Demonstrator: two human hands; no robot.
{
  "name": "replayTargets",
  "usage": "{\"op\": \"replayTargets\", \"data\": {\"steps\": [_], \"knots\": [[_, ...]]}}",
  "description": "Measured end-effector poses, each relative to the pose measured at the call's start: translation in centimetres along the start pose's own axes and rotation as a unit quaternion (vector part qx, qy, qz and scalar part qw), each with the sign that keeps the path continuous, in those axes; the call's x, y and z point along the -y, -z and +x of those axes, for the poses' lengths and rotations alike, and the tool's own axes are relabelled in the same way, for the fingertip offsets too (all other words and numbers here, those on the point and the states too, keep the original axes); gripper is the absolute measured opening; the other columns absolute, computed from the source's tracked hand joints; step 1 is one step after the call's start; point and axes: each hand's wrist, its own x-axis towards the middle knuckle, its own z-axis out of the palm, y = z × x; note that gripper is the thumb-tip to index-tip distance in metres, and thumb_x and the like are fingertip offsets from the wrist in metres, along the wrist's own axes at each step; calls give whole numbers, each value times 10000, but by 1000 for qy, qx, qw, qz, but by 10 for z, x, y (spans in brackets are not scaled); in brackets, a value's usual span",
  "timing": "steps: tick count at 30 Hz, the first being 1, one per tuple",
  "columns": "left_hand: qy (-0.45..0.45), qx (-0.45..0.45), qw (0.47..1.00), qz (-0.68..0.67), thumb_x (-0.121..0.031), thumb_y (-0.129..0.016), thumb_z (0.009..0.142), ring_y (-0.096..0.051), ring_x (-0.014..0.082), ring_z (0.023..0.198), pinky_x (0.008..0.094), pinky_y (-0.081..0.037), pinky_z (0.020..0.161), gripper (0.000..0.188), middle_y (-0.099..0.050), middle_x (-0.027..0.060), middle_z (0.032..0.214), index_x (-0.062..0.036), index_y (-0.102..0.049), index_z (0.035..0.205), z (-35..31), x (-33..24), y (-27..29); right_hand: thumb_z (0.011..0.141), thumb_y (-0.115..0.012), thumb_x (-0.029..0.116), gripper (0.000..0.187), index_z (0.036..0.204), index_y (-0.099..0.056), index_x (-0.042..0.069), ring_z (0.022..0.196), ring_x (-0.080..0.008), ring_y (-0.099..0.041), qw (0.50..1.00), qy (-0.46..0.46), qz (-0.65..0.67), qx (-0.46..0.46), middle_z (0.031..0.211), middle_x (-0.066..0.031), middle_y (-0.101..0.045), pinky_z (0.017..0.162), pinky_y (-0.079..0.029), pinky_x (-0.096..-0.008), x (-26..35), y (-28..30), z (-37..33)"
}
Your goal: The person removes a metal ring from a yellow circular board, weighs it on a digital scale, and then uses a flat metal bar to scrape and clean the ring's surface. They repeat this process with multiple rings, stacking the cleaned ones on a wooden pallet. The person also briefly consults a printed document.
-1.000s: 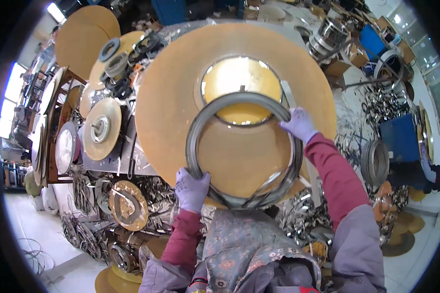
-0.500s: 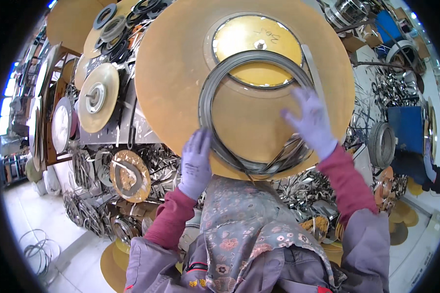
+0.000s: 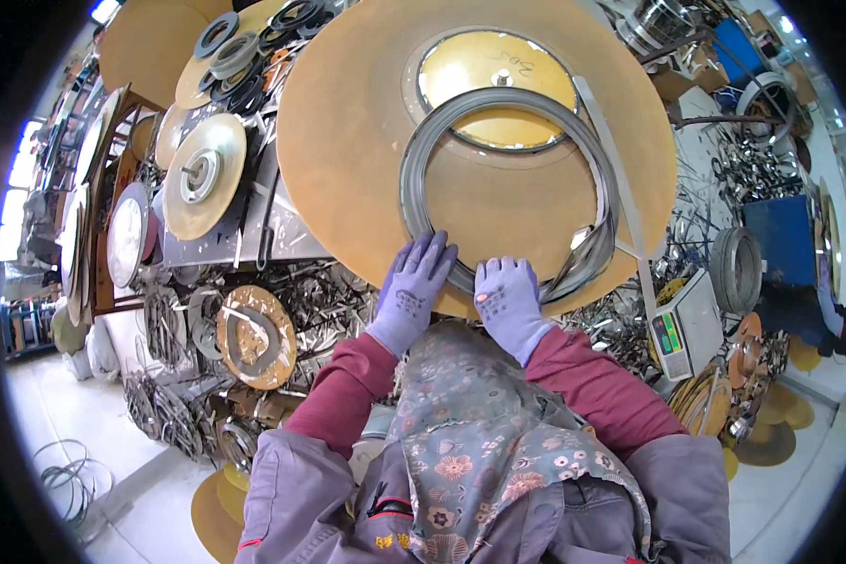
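A grey ring-shaped coil of thin metal strip lies on a large tan round disc, its far side overlapping a yellow round plate with a central pin. Both hands wear pale purple gloves and rest side by side at the coil's near edge. My left hand has its fingers over the near-left rim, slightly spread. My right hand curls its fingers over the near rim. Both thumbs are hidden below. Loose strip ends bunch at the coil's near right, where a small shiny patch shows.
A long flat metal strip runs down along the disc's right side. Right of it sits a white box with a green display. A smaller disc on a spindle stands left. Tangled metal scrap surrounds the disc.
My right hand has come from the coil's right side to its near edge, beside my left hand. My left hand now reaches further over the rim. The coil has shifted slightly right on the disc.
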Motion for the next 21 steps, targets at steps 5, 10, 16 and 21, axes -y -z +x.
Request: {"op": "replayTargets", "data": {"steps": [5,10,16,21], "knots": [[-34,61,997,35,-73,-544,775,-317,376,1390,486,-249,1150,697,-315,192,1508,-138,-388,1451,1,3,9,837,-548,198,265,1086,-604,128,860,-203,-590,999,-32,-19,36,878,-37,-589,733,-423,-379,-9,4,-14],[-56,94,993,49,-100,-551,790,-303,398,1392,506,-233,1151,688,-308,198,1509,-197,-393,1453,1,1,14,835,-535,194,341,1155,-600,96,878,-207,-579,996,30,-13,-78,883,-44,-576,780,-437,-380,-27,-6,-28],[-113,105,988,5,-153,-585,808,-293,387,1399,502,-232,1152,676,-298,171,1518,-92,-372,1446,6,-3,2,826,-551,202,182,975,-613,118,841,-203,-562,998,-5,-19,-54,834,-29,-553,762,-425,-377,-29,-7,-33],[-121,87,988,-42,-181,-627,802,-294,386,1394,504,-246,1141,680,-348,180,1476,-55,-378,1421,3,-1,3,834,-551,193,240,1052,-617,115,886,-200,-572,999,-9,-19,-43,891,-39,-590,794,-420,-369,-31,-7,-37]]}}
